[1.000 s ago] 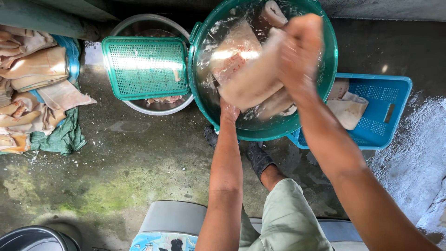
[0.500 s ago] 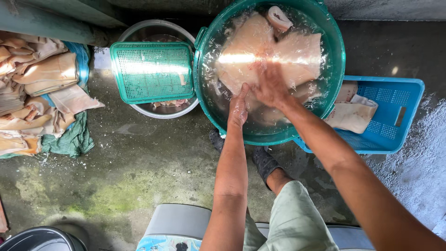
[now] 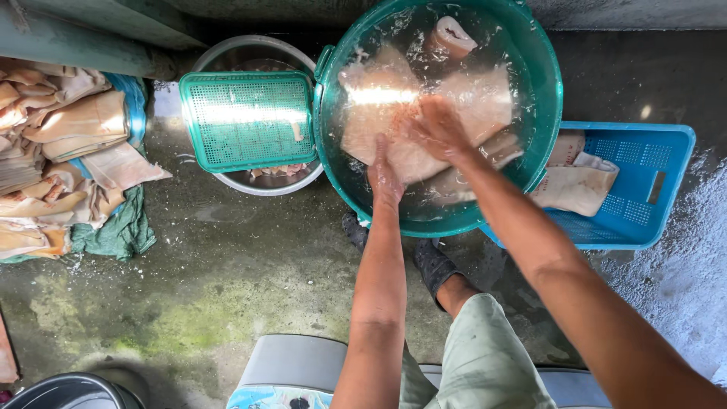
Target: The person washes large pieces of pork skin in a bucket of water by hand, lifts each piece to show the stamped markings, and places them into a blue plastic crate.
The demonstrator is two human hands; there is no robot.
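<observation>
Left hand [image 3: 384,173]: fingers together, flat on the pale slab [image 3: 394,125].
Right hand [image 3: 438,127]: fingers spread, pressing the same slab.
Slab: under water inside the green basin [image 3: 547,113].
Handling: likely soft, slippery, heavy; grip an edge.
Blue crate [image 3: 651,189]: just right of the basin.

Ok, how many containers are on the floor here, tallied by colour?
Green: 2, the round basin and the perforated basket
Blue: 1, the crate
Metal: 1, the bowl under the green basket
Total: 4
</observation>
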